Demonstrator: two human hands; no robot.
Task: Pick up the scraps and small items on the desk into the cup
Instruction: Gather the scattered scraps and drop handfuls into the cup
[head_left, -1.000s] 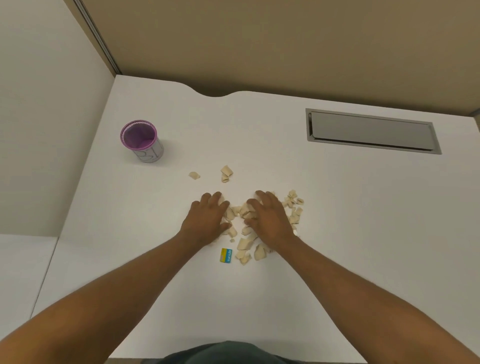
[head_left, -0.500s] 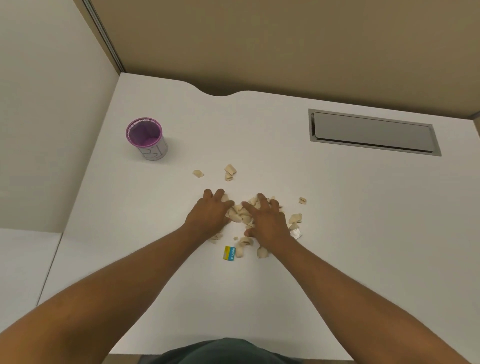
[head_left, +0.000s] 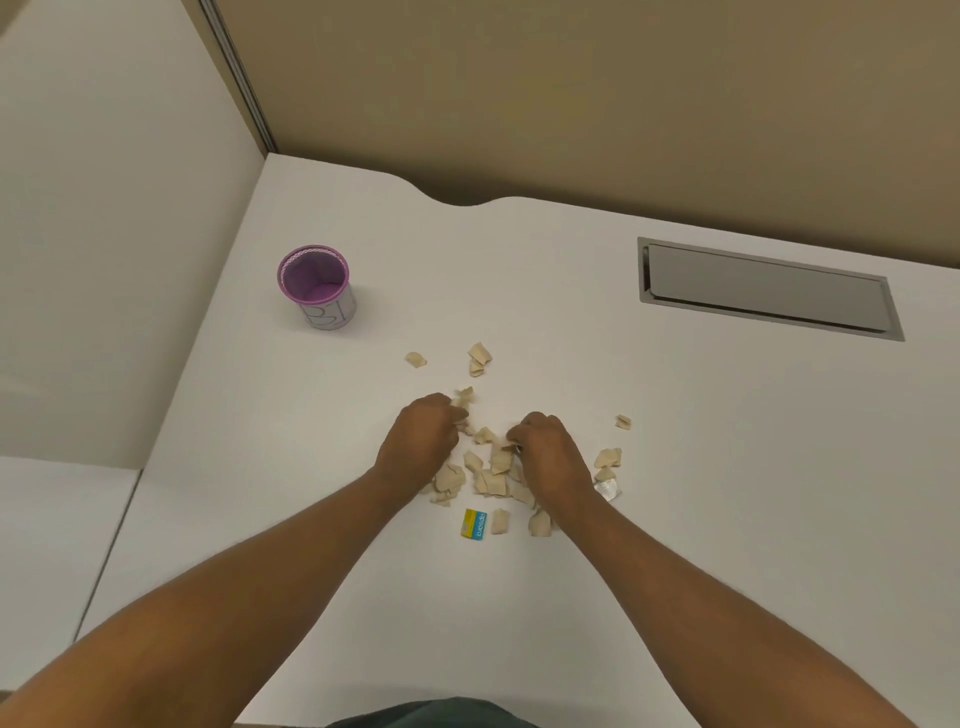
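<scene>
Hands first: left hand (head_left: 421, 441) and right hand (head_left: 550, 457) both sit knuckles-up on the worktop (head_left: 675, 493), fingers curled in toward each other over the main pile of scraps (head_left: 488, 475). Both look clenched on tan paper bits, with pieces poking out at the fingertips of each. How much each fist really holds is hidden under the palms.

Around them: loose scraps lie between and just behind the wrists, toward the near edge. Small blue-and-yellow item (head_left: 474, 524) lies near that edge, just beside a scrap, untouched. Small silvery item (head_left: 608, 489) is tucked against the right wrist. Stragglers: a few right of the right hand (head_left: 608, 458), one farther out (head_left: 623, 421), two toward the far edge (head_left: 478, 358) and (head_left: 415, 359).

Risks, my read:
- Scraps look light and curled, so overfull fists will likely shed bits on the carry to the cup.
- Cup is well apart from the pile; a long carry gives more chance of drops.
- Cup looks light; knocking the rim while dumping could tip it.
- Outlying stragglers and the silvery item are easy to miss.

Containers: purple-rimmed cup (head_left: 318, 291) stands upright toward the far-left corner, open. Visible interior shows no scraps. Recessed grey panel (head_left: 769, 288) near the far-right edge is closed.
</scene>
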